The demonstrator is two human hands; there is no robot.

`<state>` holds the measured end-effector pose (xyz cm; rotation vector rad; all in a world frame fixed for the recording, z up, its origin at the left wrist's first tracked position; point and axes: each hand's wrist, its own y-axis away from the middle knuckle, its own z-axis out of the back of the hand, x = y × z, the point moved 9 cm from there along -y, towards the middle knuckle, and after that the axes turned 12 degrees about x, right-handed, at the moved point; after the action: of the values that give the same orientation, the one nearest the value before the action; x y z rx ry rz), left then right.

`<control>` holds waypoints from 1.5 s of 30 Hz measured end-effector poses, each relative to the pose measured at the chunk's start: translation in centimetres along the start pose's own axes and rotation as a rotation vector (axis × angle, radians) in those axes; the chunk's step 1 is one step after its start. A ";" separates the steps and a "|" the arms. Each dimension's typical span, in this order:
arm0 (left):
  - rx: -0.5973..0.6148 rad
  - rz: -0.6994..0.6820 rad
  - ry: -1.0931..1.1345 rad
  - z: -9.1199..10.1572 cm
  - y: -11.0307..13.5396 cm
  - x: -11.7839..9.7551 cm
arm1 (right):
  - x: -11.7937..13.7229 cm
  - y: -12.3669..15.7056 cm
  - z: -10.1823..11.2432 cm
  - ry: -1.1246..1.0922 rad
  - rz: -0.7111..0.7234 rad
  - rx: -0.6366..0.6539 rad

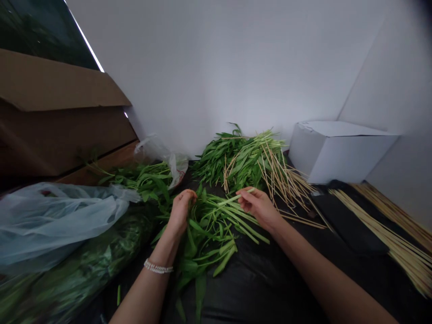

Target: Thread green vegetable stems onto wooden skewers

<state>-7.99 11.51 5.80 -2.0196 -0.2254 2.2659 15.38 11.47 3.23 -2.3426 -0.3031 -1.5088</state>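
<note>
My right hand (255, 203) pinches the cut end of a pale green water spinach stalk (225, 201) between thumb and fingers. On the left, my left hand (183, 207), with a beaded bracelet at the wrist, is closed at the leafy side of the greens; its fingertips are partly hidden, seemingly around the same stalk's leafy part. Below and between both hands lies a loose heap of water spinach (205, 245), leaves to the left and stems pointing right. Just beyond my hands sits a larger pile of water spinach (248, 157) with thin wooden sticks across it.
Loose sticks (280, 175) spill rightward from the back pile. A white box (340, 148) stands back right, near a black flat object (349, 220) and long stick bundles (401, 243). Plastic bags (67, 216) of greens and a cardboard box (60, 135) occupy the left. Black sheeting (263, 283) covers the surface.
</note>
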 end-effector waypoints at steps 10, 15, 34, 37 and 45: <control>0.447 -0.028 -0.194 -6.4 1.8 -0.9 | -0.6 0.1 -2.2 0.268 -0.026 0.157; 0.542 -0.162 -0.409 -7.4 2.3 -1.0 | 0.3 0.2 -2.0 0.534 0.037 0.119; 0.527 -0.364 -0.798 -8.6 3.5 -2.7 | 0.8 2.9 -7.7 1.855 0.576 0.285; 0.498 -0.324 -0.638 -8.2 3.3 -2.8 | 1.4 2.7 -7.3 1.657 0.526 0.259; 0.510 -0.075 -0.101 -8.0 2.9 -1.7 | 2.3 2.0 -5.8 0.960 0.373 0.210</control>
<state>0.24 8.67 6.10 -1.6101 0.2434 2.1044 12.20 7.40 7.24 -1.2091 0.2020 -2.0401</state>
